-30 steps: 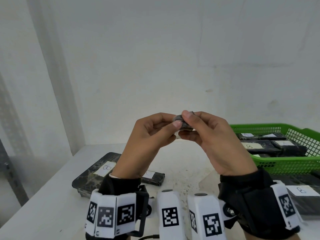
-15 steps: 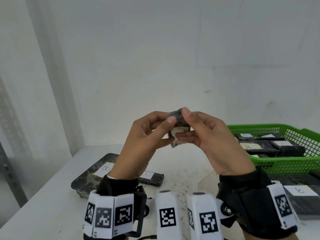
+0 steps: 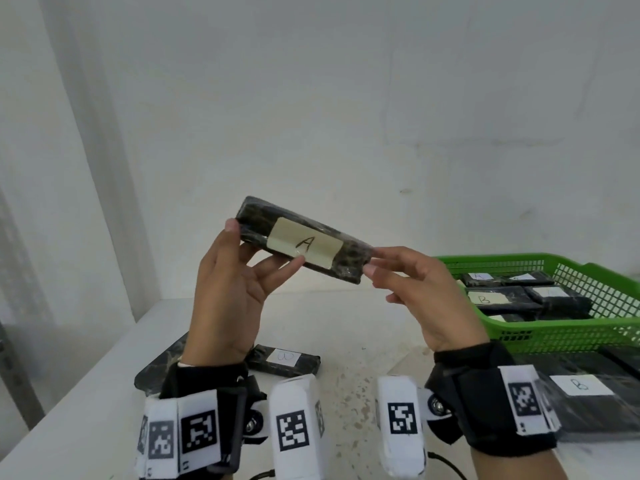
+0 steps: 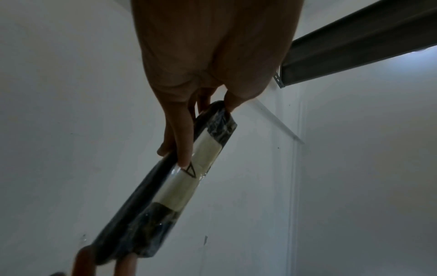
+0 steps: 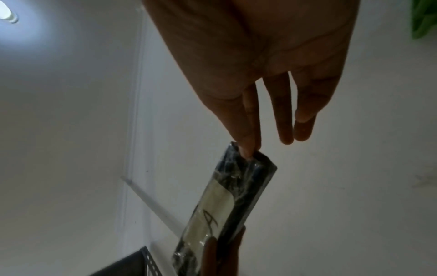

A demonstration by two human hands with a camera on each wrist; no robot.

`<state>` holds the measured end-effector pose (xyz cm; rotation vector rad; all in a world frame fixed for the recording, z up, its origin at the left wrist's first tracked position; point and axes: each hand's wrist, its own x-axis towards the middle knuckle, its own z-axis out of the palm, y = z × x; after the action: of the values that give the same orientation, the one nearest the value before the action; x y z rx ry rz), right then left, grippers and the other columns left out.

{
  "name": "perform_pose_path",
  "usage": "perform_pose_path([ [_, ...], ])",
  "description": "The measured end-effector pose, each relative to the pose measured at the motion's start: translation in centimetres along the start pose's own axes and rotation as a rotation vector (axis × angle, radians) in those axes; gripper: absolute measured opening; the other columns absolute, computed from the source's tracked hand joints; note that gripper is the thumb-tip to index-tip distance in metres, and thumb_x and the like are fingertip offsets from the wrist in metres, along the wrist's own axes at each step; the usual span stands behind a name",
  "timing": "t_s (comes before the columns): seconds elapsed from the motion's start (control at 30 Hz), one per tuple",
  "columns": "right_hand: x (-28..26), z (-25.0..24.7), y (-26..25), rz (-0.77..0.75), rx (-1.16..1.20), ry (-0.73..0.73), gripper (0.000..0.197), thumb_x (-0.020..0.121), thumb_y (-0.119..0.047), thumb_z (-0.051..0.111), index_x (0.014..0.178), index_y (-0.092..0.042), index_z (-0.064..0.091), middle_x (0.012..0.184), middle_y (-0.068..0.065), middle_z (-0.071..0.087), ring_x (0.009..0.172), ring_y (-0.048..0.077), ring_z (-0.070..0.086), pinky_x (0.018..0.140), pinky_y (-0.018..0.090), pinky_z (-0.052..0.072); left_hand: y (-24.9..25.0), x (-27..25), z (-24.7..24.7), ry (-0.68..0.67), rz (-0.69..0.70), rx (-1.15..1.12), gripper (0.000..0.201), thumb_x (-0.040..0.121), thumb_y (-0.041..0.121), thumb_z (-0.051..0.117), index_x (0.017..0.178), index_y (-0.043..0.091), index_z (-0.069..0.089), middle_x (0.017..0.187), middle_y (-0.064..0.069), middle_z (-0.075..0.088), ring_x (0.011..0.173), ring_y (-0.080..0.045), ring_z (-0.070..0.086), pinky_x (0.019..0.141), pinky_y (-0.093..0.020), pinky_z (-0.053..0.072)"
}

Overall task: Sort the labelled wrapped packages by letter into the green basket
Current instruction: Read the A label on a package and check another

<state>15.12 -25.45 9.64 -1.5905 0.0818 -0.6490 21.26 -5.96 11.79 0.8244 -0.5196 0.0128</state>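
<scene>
A dark wrapped package (image 3: 304, 242) with a cream label marked A is held up in the air between both hands, label facing me. My left hand (image 3: 242, 271) grips its left half, thumb on the label and fingers behind. My right hand (image 3: 408, 285) pinches its right end with thumb and forefinger, the other fingers loose. The left wrist view shows the same package (image 4: 165, 186), and the right wrist view shows it too (image 5: 227, 205). The green basket (image 3: 554, 334) stands on the right of the table and holds several labelled packages, one marked B (image 3: 491, 299).
On the white table (image 3: 363, 382) lie a small labelled package (image 3: 284, 360) behind my left wrist, a larger dark one (image 3: 162, 365) to its left, and a big package marked B (image 3: 581, 386) at the front right. A white wall stands close behind.
The package was seen end-on between close fingertips. It has since been turned flat and my hands have moved apart, so the label A now faces me.
</scene>
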Motion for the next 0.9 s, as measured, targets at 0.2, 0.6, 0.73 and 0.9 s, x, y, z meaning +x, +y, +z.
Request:
perform_pose_path([
  [0.2,0.1,-1.6,-0.1,0.100,0.385,0.073,0.016,0.090,-0.004,0.065,0.105,-0.009,0.065,0.084,0.009,0.072,0.071,0.023,0.072,0.065,0.025,0.058,-2.3,-0.8,1.6,-0.041,-0.090,0.078,0.036,0.106,0.025,0.034,0.123,-0.002,0.052,0.116,-0.021,0.068,0.095,-0.036,0.073,0.072,-0.036,0.061],
  [0.6,1.5,-16.5,2.6,0.047,-0.189,0.354,0.018,0.085,-0.006,0.074,0.102,-0.004,0.067,0.084,0.006,0.071,0.066,0.012,0.069,0.063,0.021,0.058,-14.8,-0.5,9.6,-0.062,-0.457,0.307,0.035,0.107,0.024,0.039,0.116,-0.006,0.055,0.105,-0.026,0.067,0.084,-0.034,0.071,0.071,-0.035,0.062],
  [0.73,2.9,-22.3,2.7,0.061,-0.270,0.449,0.016,0.082,0.000,0.075,0.097,-0.001,0.067,0.081,0.007,0.067,0.068,0.017,0.066,0.057,0.018,0.057,-18.9,0.8,13.1,-0.104,-0.583,0.497,0.040,0.100,0.038,0.053,0.110,-0.001,0.059,0.104,-0.018,0.061,0.094,-0.035,0.067,0.066,-0.036,0.060],
  [0.9,6.5,-28.5,1.9,0.132,-0.440,0.516,0.017,0.078,-0.001,0.079,0.074,-0.011,0.067,0.079,0.015,0.067,0.061,0.022,0.063,0.063,0.029,0.059,-23.9,2.5,15.1,-0.194,-0.743,0.785,0.039,0.094,0.034,0.065,0.102,-0.003,0.054,0.109,-0.021,0.054,0.080,-0.036,0.064,0.071,-0.047,0.060],
])
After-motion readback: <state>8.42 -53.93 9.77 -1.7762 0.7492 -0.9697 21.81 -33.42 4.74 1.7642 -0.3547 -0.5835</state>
